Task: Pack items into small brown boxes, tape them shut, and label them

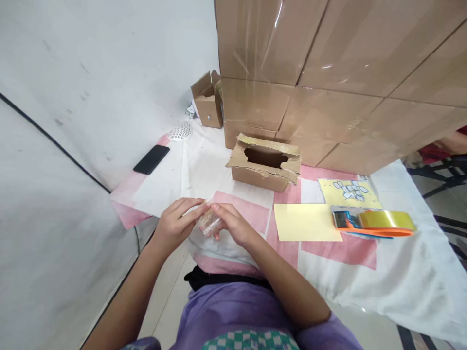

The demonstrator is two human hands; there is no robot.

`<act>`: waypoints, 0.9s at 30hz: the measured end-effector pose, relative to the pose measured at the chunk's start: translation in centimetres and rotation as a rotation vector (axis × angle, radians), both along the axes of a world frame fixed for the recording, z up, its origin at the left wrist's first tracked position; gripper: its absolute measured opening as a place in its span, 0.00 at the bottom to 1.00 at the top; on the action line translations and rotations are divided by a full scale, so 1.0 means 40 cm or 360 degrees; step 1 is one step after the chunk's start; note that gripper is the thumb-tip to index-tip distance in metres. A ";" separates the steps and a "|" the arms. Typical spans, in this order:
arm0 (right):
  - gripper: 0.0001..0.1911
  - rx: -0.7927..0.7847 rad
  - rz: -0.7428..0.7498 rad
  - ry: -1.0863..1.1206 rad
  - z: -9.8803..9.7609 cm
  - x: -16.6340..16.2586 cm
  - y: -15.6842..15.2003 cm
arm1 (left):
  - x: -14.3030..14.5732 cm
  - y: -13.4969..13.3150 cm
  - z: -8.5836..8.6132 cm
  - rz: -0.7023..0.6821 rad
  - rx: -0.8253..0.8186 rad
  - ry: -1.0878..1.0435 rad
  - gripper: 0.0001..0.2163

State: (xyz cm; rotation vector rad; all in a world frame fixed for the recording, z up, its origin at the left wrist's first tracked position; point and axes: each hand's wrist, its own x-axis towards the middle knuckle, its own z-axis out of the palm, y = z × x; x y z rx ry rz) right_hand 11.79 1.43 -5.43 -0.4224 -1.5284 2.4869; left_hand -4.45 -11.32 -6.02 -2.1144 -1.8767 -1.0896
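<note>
Between my two hands, above the near edge of the table, is a small clear plastic packet [209, 222] with something pale inside that I cannot make out. My left hand [178, 221] pinches its upper left side with the fingertips. From the right, my right hand [232, 221] grips the same packet, thumb on top and fingers curled beneath. Just beyond the hands stands an open brown cardboard box [260, 177] with torn, ragged flaps and a dark inside. To the right lies a pale yellow sheet [306, 222] of paper or card.
A tape dispenser [375, 224] with yellow tape overlaps the sheet's right end. Behind it lies a yellow card [348, 193] with small whitish pieces. Stacked taped cartons [292, 97] block the back. On the left are a black phone [152, 159], a white perforated object [180, 131] and a smaller open box [208, 104].
</note>
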 end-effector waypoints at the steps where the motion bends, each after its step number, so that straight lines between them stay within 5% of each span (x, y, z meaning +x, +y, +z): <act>1: 0.20 0.0071 -0.0051 -0.0045 -0.011 0.002 -0.008 | 0.004 -0.007 0.002 -0.0044 -0.0076 -0.0030 0.20; 5: 0.12 0.0507 -0.0234 -0.0178 -0.052 0.008 -0.032 | 0.022 -0.039 0.010 -0.0132 -0.0349 -0.0475 0.32; 8: 0.11 0.0768 -0.0144 -0.0115 -0.072 0.018 -0.047 | 0.035 -0.051 0.000 0.0115 -0.0306 -0.0574 0.24; 11: 0.12 0.0595 -0.0031 -0.0049 -0.085 0.020 -0.070 | 0.053 -0.052 -0.022 0.0237 -0.0093 -0.0386 0.07; 16: 0.23 0.0129 -0.0114 -0.0109 -0.117 0.005 -0.106 | 0.087 -0.065 -0.041 0.0321 -0.0081 -0.0090 0.08; 20: 0.20 0.0222 -0.0288 -0.0213 -0.138 0.013 -0.110 | 0.084 -0.093 -0.035 0.0087 -0.0424 -0.0459 0.10; 23: 0.15 0.0477 -0.0248 -0.0120 -0.133 0.027 -0.108 | 0.074 -0.108 -0.035 0.0252 -0.0540 -0.0732 0.13; 27: 0.14 0.0476 -0.0195 -0.0056 -0.128 0.024 -0.115 | 0.081 -0.105 -0.049 0.0332 -0.0432 -0.0518 0.07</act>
